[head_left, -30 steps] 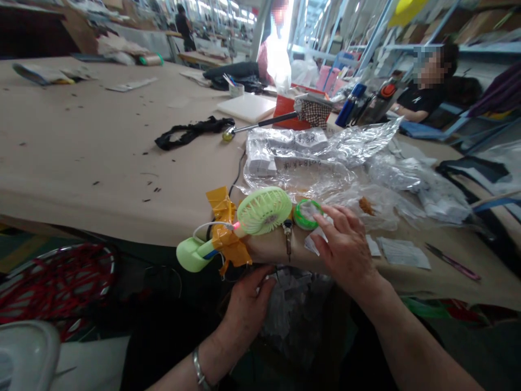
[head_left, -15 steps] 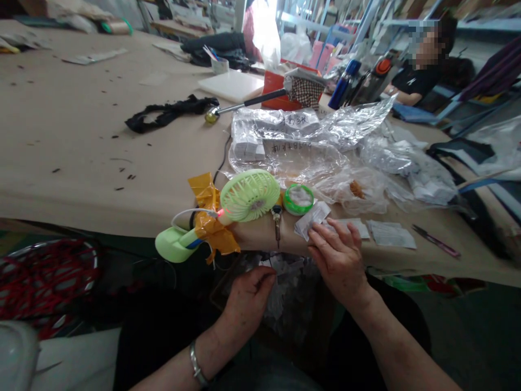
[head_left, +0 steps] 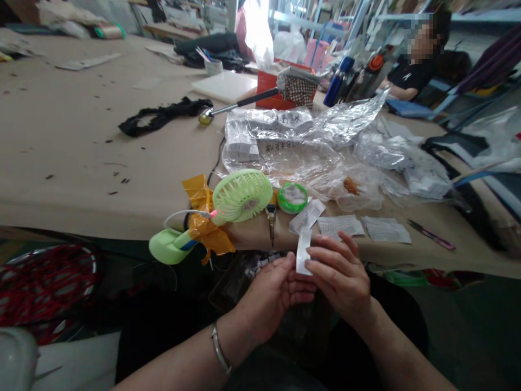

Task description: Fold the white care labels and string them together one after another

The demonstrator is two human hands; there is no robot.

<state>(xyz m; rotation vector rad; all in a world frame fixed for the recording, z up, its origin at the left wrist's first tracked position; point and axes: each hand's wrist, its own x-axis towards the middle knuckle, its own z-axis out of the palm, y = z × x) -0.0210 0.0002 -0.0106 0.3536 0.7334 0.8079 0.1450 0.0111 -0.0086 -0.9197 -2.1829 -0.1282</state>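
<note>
White slip: the slip (head_left: 303,251) is in front of the table's near edge, between the two hands, above the dark space below.
Slip's direction: its long axis runs nearly straight away from the person, the far end leaning slightly right and the near end toward the left fingers.
Slip's look: a narrow, pale strip with straight sides; any print on it is too blurred to read.
Right hand: the right hand (head_left: 342,271) comes in from the right, its fingers close together, with fingertips closed on the slip's right edge; the thumb is hidden.
Left hand: the left hand (head_left: 271,293) is half open, thumb tip just beside the slip's left edge and fingers loosely curled near its lower end; whether they grip anything cannot be told.
Paper stacks: a left stack (head_left: 307,214), a middle stack (head_left: 341,225) and a right stack (head_left: 386,229) lie along the table's edge beyond the hands.
Round tub: a green-rimmed tub (head_left: 291,209) with white contents, just beyond the left stack.
Fan: a light-green fan (head_left: 243,195), left of the tub, near orange tape (head_left: 211,234).
Table: brown-covered table (head_left: 163,201), with clear plastic bags (head_left: 301,163) farther back.
</note>
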